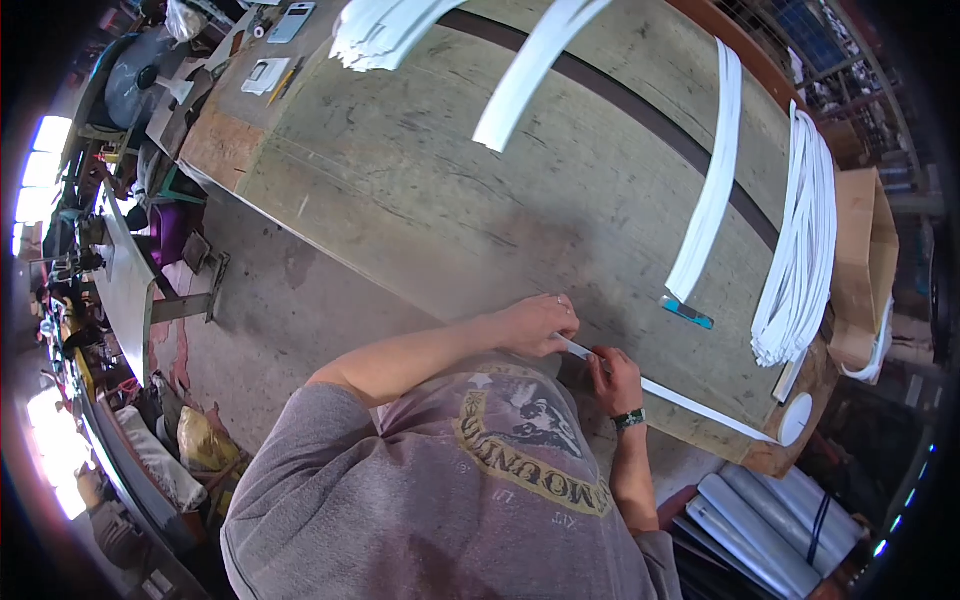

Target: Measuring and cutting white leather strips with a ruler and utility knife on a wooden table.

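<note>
A narrow white strip (pixel 701 409) runs along the near edge of the worktable from a white roll (pixel 793 420) at the right corner. My left hand (pixel 538 324), with a ring on one finger, pinches the strip near its end. A short way to the right, my right hand (pixel 616 379) holds the same strip between thumb and fingers. Beyond my right hand lies a blue snap-off utility knife (pixel 687 312), close to the end of a bundle of white strips (pixel 709 202). A thick pile of white strips (pixel 799 240) rests farther right.
More white strips (pixel 517 90) and a fanned bundle (pixel 397 34) lie across a dark band (pixel 630 90) on the worktable (pixel 390 172). A cardboard box (pixel 862 255) stands at the right end. Silvery rolls (pixel 772 517) sit below that corner. A fan (pixel 142 79) stands far left.
</note>
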Demonstrator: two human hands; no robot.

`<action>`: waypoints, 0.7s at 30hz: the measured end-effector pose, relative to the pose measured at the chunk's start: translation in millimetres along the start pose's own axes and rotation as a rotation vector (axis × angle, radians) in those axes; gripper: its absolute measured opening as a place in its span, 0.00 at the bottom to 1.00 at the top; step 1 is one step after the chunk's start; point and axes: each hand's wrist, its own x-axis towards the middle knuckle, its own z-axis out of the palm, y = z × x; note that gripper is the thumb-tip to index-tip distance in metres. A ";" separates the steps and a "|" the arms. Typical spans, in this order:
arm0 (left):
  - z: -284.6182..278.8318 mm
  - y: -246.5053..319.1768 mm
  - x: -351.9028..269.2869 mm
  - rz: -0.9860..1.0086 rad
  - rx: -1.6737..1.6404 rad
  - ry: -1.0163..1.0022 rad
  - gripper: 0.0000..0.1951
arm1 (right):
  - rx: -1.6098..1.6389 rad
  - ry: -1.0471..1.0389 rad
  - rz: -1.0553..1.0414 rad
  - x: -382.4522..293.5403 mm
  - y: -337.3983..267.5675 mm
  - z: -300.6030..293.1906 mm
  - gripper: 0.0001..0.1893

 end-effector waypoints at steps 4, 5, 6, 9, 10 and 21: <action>-54.7 -31.5 -54.3 -0.038 0.034 0.127 0.07 | -0.058 0.010 0.124 15.8 -47.4 22.0 0.12; -66.2 -39.1 -70.1 -0.027 0.053 0.192 0.06 | -0.062 0.022 0.155 17.7 -55.7 30.1 0.14; -79.3 -44.5 -87.5 -0.051 0.048 0.213 0.06 | -0.064 -0.007 0.138 21.2 -62.1 37.2 0.14; -123.9 -67.3 -146.3 -0.061 0.134 0.432 0.06 | -0.143 -0.032 0.148 38.1 -78.7 57.8 0.15; -137.3 -74.5 -166.8 -0.074 0.135 0.437 0.06 | -0.140 -0.044 0.141 44.4 -85.6 63.2 0.15; -289.4 -149.0 -364.3 -0.631 0.366 0.959 0.09 | -0.024 -0.166 0.137 95.7 -154.2 125.0 0.13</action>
